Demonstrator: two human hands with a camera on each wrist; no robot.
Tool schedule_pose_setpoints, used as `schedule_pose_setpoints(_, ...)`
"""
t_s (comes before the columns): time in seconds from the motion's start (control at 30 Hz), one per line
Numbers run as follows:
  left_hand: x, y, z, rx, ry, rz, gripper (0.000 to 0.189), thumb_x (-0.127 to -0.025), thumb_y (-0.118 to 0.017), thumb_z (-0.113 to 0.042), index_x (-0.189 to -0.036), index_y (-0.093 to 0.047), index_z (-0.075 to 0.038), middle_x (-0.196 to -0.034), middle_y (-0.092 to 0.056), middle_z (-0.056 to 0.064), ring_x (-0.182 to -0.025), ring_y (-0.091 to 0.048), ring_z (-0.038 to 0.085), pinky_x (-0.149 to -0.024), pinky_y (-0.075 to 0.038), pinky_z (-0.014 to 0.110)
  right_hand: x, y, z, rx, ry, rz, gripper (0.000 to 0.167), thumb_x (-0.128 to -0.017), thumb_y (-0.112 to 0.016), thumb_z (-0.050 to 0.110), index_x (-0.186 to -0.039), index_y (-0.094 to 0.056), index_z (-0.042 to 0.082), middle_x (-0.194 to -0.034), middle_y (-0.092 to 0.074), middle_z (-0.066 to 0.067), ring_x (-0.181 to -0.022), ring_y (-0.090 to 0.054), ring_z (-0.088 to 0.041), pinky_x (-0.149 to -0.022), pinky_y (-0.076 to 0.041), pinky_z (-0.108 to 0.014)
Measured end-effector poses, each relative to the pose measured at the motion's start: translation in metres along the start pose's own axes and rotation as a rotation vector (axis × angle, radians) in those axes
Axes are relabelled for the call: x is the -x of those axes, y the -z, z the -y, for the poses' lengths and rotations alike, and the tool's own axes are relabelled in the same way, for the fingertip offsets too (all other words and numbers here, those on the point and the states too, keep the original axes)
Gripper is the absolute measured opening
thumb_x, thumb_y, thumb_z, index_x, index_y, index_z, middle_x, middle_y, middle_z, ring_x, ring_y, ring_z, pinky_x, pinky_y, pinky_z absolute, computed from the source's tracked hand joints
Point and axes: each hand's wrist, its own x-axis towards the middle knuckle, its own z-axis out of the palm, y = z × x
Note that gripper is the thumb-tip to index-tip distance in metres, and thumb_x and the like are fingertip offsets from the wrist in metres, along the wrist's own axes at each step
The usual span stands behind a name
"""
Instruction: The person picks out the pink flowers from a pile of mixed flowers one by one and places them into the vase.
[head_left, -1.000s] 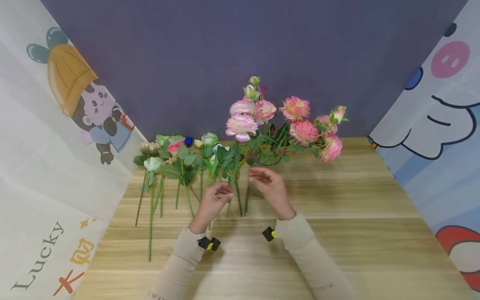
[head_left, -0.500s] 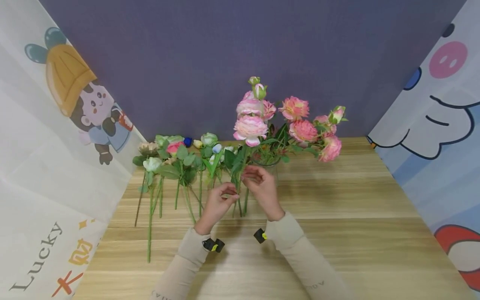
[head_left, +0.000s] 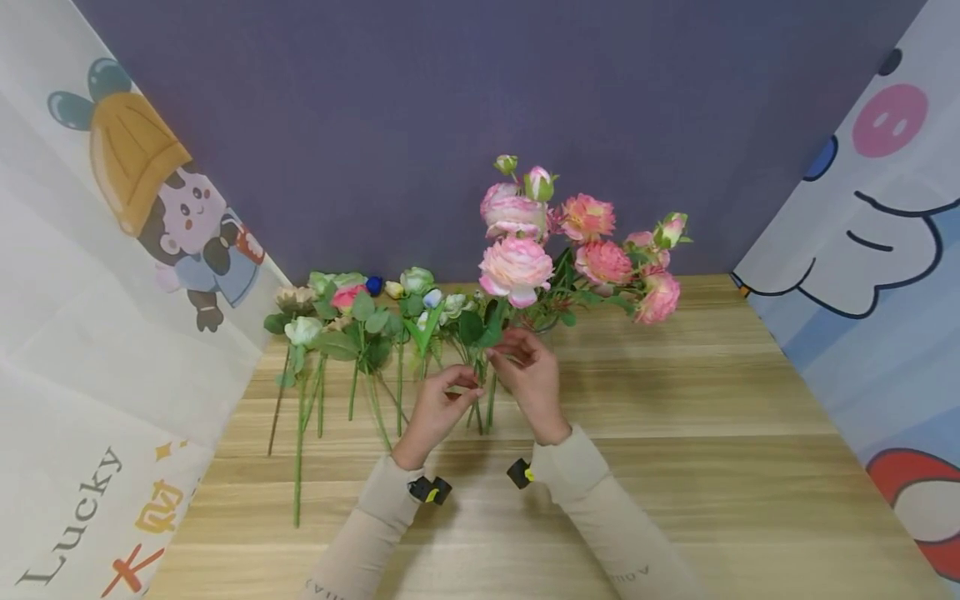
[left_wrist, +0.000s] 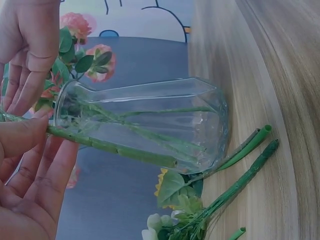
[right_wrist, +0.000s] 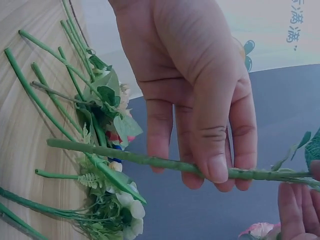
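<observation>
My left hand (head_left: 435,412) pinches the green stem (right_wrist: 120,155) of an artificial pale pink peony (head_left: 517,271) between thumb and fingers. Higher on the same stem, the fingertips of my right hand (head_left: 534,383) hold it too, just under the leaves. The flower heads and buds stand up above both hands. Behind the hands is a clear glass vase (left_wrist: 155,95) with other stems inside; coral-pink peonies (head_left: 606,262) lean out of it to the right. In the left wrist view the held stem crosses the vase's outline, its cut end hanging free.
To the left, several artificial flowers lie on the wooden table (head_left: 675,500), among them a white rose (head_left: 303,330), a pink rose (head_left: 348,296) and a blue bud (head_left: 374,286). A dark panel (head_left: 375,125) closes off the back, with printed curtains on both sides.
The pale pink peony has swung right and turned its bloom toward me. My right hand has come left onto its stem; my left hand has shifted slightly right.
</observation>
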Motion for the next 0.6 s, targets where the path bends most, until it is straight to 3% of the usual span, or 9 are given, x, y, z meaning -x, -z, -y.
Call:
schedule_pose_setpoints(0.17, 0.0, -0.001, -0.007, -0.023, 0.029, -0.005, 0.018, -0.083, -0.069, -0.001, -0.101, -0.068, -0.002, -0.094, -0.068, 0.012, -0.086, -0.065, 0.026, -0.066, -0.054, 0.029, 0.001, 0.001, 0.0, -0.012, -0.019, -0.019, 0.032, -0.078, -0.067, -0.011, -0.108, -0.056, -0.011, -0.093, -0.063, 0.001, -0.082, -0.063, -0.006, -0.072, -0.053, -0.02)
schedule_pose_setpoints(0.4, 0.002, 0.006, -0.037, -0.026, 0.006, 0.018, 0.019, -0.083, -0.067, 0.003, -0.103, -0.067, 0.003, -0.095, -0.068, 0.016, -0.086, -0.065, 0.029, -0.069, -0.054, 0.028, 0.002, 0.003, -0.001, -0.02, 0.044, -0.026, 0.028, -0.079, -0.066, -0.012, -0.105, -0.056, -0.013, -0.092, -0.065, 0.004, -0.084, -0.065, -0.006, -0.071, -0.053, -0.019)
schedule_pose_setpoints(0.6, 0.001, 0.006, -0.039, -0.013, 0.005, 0.026, 0.019, -0.084, -0.067, 0.001, -0.103, -0.067, 0.004, -0.098, -0.067, 0.017, -0.087, -0.065, 0.029, -0.07, -0.054, 0.026, 0.002, 0.005, -0.001, -0.036, 0.109, -0.035, 0.03, -0.077, -0.065, -0.016, -0.105, -0.055, -0.017, -0.089, -0.066, 0.012, -0.084, -0.065, -0.005, -0.076, -0.054, -0.022)
